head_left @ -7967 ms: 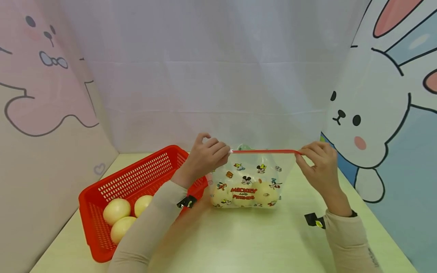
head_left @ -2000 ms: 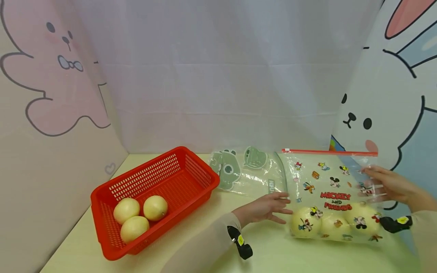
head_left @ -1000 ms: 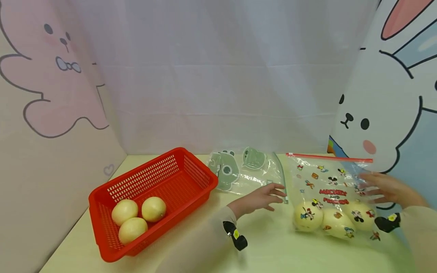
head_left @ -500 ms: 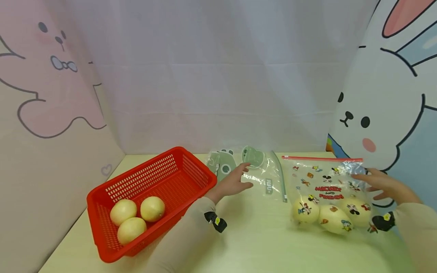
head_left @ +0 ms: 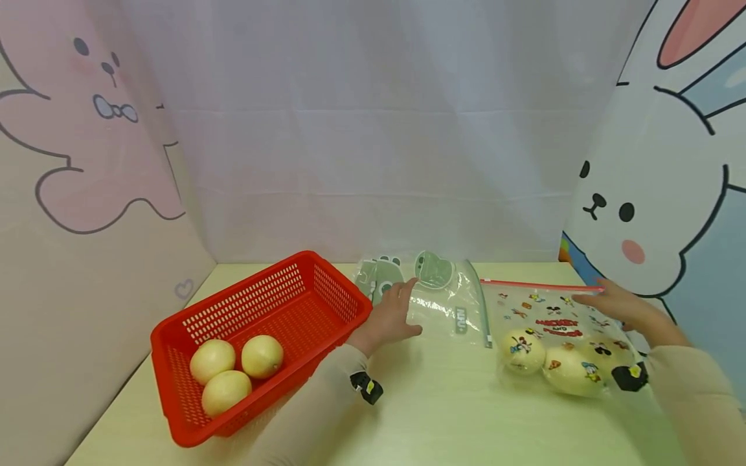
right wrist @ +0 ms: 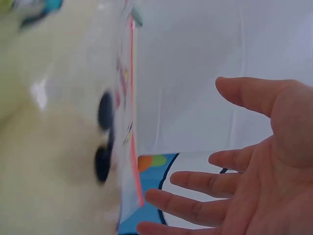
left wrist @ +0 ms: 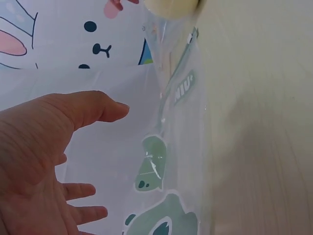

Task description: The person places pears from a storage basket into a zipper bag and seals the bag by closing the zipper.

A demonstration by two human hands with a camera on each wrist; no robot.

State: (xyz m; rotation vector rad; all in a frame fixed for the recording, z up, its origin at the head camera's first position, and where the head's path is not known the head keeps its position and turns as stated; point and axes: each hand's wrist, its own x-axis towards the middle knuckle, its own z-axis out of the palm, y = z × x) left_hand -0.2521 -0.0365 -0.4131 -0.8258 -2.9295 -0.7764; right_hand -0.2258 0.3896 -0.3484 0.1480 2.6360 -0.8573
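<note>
A clear zip bag with a red slider strip and cartoon prints (head_left: 557, 327) lies at the right of the table, with several pale yellow round fruits (head_left: 574, 374) in its lower half. Over its upper right side hovers my right hand (head_left: 632, 310); the right wrist view shows the fingers spread with nothing in them. A second clear zip bag with green prints (head_left: 445, 304) lies flat at the back middle and has a green strip. My left hand (head_left: 386, 321) is over its left part, thumb and fingers apart in the left wrist view, holding nothing.
On the left stands a red plastic basket (head_left: 344, 336) with three pale yellow fruits (head_left: 262, 356) near its front end. A white curtain (head_left: 373, 129) closes off the back, and printed cartoon panels stand on both sides.
Earlier both hands held the red-strip bag up by its zip at the middle. It now lies at the right, released. Recently my left hand moved left, over the green-print bag.
</note>
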